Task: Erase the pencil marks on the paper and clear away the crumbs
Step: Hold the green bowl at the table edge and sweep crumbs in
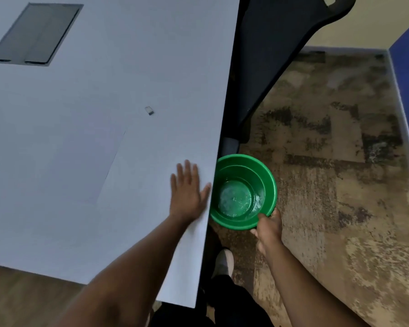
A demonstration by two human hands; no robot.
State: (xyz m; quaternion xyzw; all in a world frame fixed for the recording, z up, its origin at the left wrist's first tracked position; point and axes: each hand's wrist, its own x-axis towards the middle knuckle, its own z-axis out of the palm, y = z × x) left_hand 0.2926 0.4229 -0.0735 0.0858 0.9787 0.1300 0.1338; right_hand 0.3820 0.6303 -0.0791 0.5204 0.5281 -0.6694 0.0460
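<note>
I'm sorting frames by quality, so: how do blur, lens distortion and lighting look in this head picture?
Head view: wide-angle bending curves the table edge and the walls; the left hand is slightly motion-blurred at its fingertips; soft, even light, no hard shadows or glare; white paper barely separates from the tabletop; the green bucket and right hand read clearly; the small eraser is soft.

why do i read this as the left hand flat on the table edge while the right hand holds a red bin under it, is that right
Not quite: the bin is green, not red, as the head view shows. The left hand does lie flat at the table edge, and the right hand grips the bin's rim just below it.
</note>
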